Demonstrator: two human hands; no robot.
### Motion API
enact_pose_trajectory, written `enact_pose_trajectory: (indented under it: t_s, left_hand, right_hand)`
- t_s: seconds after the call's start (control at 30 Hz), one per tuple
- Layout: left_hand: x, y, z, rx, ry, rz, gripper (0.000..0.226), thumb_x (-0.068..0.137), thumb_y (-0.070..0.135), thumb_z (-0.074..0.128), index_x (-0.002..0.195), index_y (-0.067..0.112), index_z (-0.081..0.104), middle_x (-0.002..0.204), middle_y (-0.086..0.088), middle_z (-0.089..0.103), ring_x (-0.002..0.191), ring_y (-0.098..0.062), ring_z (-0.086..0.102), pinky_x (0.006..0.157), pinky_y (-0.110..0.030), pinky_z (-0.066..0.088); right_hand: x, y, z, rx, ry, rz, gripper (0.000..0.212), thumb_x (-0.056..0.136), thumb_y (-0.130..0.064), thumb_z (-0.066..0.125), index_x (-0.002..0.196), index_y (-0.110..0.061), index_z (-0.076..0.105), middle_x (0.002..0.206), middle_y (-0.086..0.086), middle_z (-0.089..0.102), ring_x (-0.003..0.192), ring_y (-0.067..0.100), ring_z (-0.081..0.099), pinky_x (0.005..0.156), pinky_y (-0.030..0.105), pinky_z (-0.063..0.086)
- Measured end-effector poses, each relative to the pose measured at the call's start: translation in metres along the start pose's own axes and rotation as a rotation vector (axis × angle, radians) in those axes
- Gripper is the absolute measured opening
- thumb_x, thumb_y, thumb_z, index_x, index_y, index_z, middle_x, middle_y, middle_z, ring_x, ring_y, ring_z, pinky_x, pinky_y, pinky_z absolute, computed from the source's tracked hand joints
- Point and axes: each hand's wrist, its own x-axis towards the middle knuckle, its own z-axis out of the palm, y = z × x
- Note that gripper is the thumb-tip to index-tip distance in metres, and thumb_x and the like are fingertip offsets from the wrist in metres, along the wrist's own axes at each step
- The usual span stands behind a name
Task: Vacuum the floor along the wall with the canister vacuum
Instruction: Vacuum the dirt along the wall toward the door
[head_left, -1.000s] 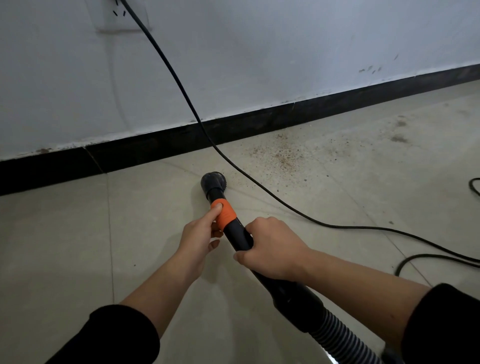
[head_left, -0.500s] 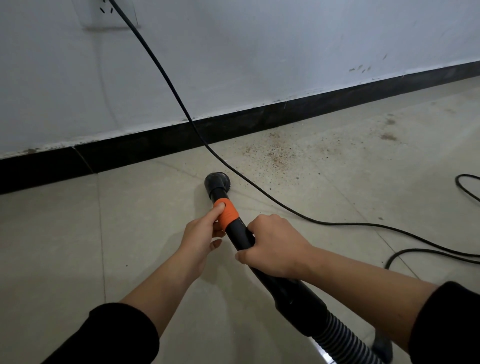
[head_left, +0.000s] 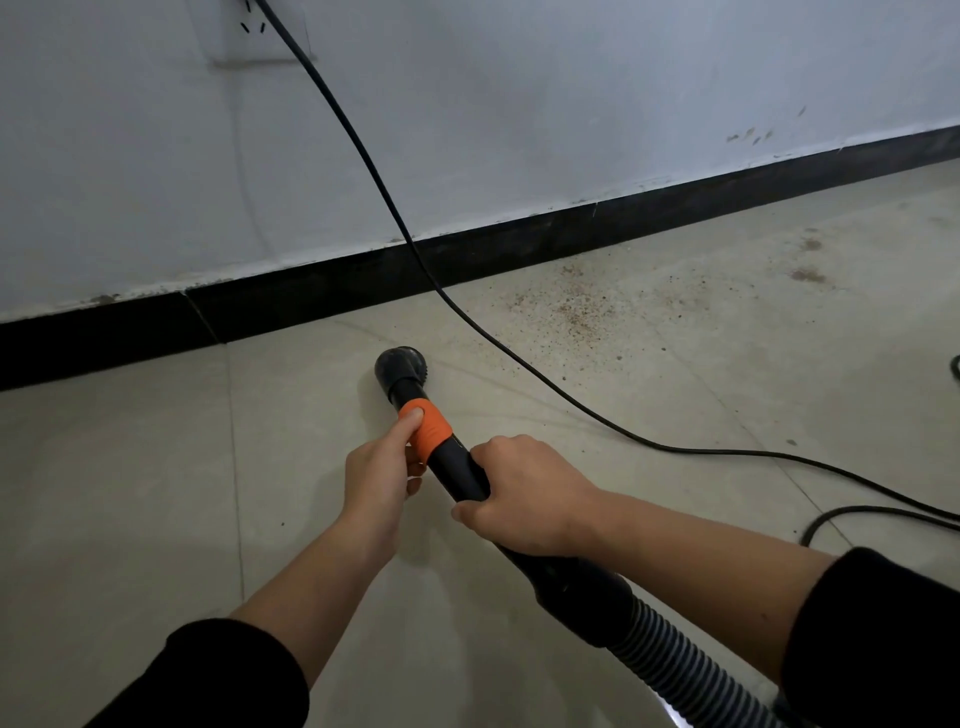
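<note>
Floor (head_left: 130, 493) of pale beige tile fills the lower view, seen from above by a person leaning forward. At the far left, a black baseboard (head_left: 156, 327) runs along the foot of a white wall (head_left: 519, 104) and climbs toward the right edge. High on the wall, left of centre, is a white outlet (head_left: 260, 36). A black power cord (head_left: 363, 156) drops from it, crosses the baseboard and trails over the floor to the right edge.

Lower left, a black sleeve (head_left: 208, 680) ends at a bare forearm. The left hand (head_left: 382, 478) grips the vacuum tube (head_left: 460, 470) from its left side; the thumb lies along an orange band (head_left: 431, 434) on the tube, and the fingers (head_left: 415, 470) curl underneath it. Just beyond the band, the round black brush nozzle (head_left: 400, 364) rests on the floor, near the baseboard but apart from it, left of the cord.

The right hand (head_left: 524, 499) clamps over the tube just behind the left one, its fingers wrapped around and out of sight. Right of the cord, reddish-brown dirt (head_left: 571, 312) is scattered on the tiles close to the baseboard, well apart from the nozzle, with smaller patches farther right. At lower right, the tube widens into a ribbed grey hose (head_left: 675, 660) passing beneath the right forearm and its black sleeve (head_left: 872, 639). A second loop of cord lies at the right edge.
</note>
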Motion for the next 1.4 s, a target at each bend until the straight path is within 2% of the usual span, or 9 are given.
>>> enact_pose_trajectory:
  t_s: [0.13, 0.27, 0.43, 0.53, 0.73, 0.87, 1.1, 1.3, 1.4]
  left_hand:
    - [0.006, 0.005, -0.011, -0.029, 0.024, 0.012, 0.026, 0.089, 0.041, 0.064, 0.087, 0.016, 0.063, 0.097, -0.008, 0.068, 0.09, -0.021, 0.062, 0.08, -0.034, 0.048]
    - [0.015, 0.009, -0.019, -0.078, 0.033, -0.015, 0.026, 0.088, 0.044, 0.065, 0.09, 0.018, 0.062, 0.101, -0.006, 0.066, 0.095, -0.019, 0.062, 0.08, -0.032, 0.047]
    - [0.025, 0.016, -0.026, -0.107, 0.014, -0.036, 0.018, 0.088, 0.038, 0.066, 0.089, 0.021, 0.062, 0.102, -0.006, 0.068, 0.09, -0.015, 0.062, 0.079, -0.031, 0.047]
    - [0.03, 0.016, -0.024, -0.128, 0.003, -0.038, 0.016, 0.088, 0.038, 0.066, 0.09, 0.023, 0.062, 0.105, -0.005, 0.069, 0.096, -0.015, 0.062, 0.08, -0.032, 0.046]
    - [0.044, 0.019, -0.017, -0.151, -0.003, -0.019, 0.015, 0.089, 0.039, 0.065, 0.092, 0.024, 0.062, 0.111, -0.006, 0.068, 0.102, -0.014, 0.062, 0.079, -0.03, 0.043]
    - [0.051, 0.02, -0.013, -0.164, 0.007, -0.012, 0.02, 0.088, 0.041, 0.066, 0.097, 0.023, 0.064, 0.114, -0.005, 0.068, 0.103, -0.013, 0.062, 0.08, -0.03, 0.044]
    - [0.052, 0.019, -0.003, -0.194, 0.007, -0.014, 0.034, 0.088, 0.043, 0.065, 0.114, 0.02, 0.063, 0.114, -0.004, 0.068, 0.103, -0.013, 0.062, 0.082, -0.029, 0.043]
    - [0.046, 0.016, 0.0, -0.173, -0.031, -0.017, 0.017, 0.09, 0.041, 0.064, 0.098, 0.026, 0.065, 0.112, -0.003, 0.068, 0.099, -0.01, 0.062, 0.077, -0.027, 0.043]
    - [0.043, 0.015, 0.002, -0.167, -0.039, -0.015, 0.02, 0.09, 0.041, 0.064, 0.101, 0.025, 0.066, 0.112, -0.003, 0.069, 0.099, -0.01, 0.062, 0.075, -0.027, 0.044]
  right_hand:
    - [0.014, -0.009, 0.003, 0.025, -0.011, -0.022, 0.018, 0.082, -0.028, 0.064, 0.082, -0.014, 0.053, 0.071, 0.003, 0.056, 0.065, 0.023, 0.058, 0.053, 0.029, 0.043]
    - [0.027, -0.018, 0.005, 0.038, -0.012, -0.039, 0.018, 0.084, -0.027, 0.062, 0.084, -0.014, 0.051, 0.072, 0.002, 0.053, 0.064, 0.021, 0.054, 0.052, 0.028, 0.041]
    - [0.041, -0.023, 0.005, 0.047, -0.026, -0.047, 0.018, 0.088, -0.028, 0.06, 0.088, -0.015, 0.049, 0.073, 0.001, 0.051, 0.062, 0.018, 0.052, 0.052, 0.028, 0.039]
    - [0.049, -0.022, 0.004, 0.052, -0.02, -0.048, 0.017, 0.089, -0.026, 0.06, 0.088, -0.015, 0.046, 0.073, 0.0, 0.05, 0.059, 0.015, 0.049, 0.049, 0.027, 0.035]
    - [0.062, -0.021, 0.002, 0.061, 0.008, -0.048, 0.017, 0.091, -0.026, 0.058, 0.09, -0.014, 0.047, 0.076, 0.001, 0.05, 0.066, 0.02, 0.051, 0.05, 0.027, 0.035]
    - [0.069, -0.019, 0.002, 0.07, 0.027, -0.05, 0.018, 0.092, -0.027, 0.058, 0.091, -0.014, 0.046, 0.073, 0.0, 0.048, 0.062, 0.017, 0.048, 0.049, 0.026, 0.033]
    - [0.073, -0.012, 0.009, 0.099, 0.079, -0.021, 0.018, 0.092, -0.03, 0.059, 0.095, -0.014, 0.052, 0.075, 0.001, 0.053, 0.067, 0.021, 0.056, 0.057, 0.029, 0.043]
    - [0.063, -0.007, 0.01, 0.086, 0.105, -0.006, 0.02, 0.091, -0.033, 0.06, 0.094, -0.014, 0.053, 0.072, 0.0, 0.051, 0.066, 0.02, 0.055, 0.056, 0.029, 0.042]
    - [0.059, -0.007, 0.01, 0.079, 0.115, 0.001, 0.021, 0.09, -0.034, 0.06, 0.094, -0.013, 0.055, 0.073, 0.0, 0.052, 0.068, 0.022, 0.057, 0.059, 0.03, 0.045]
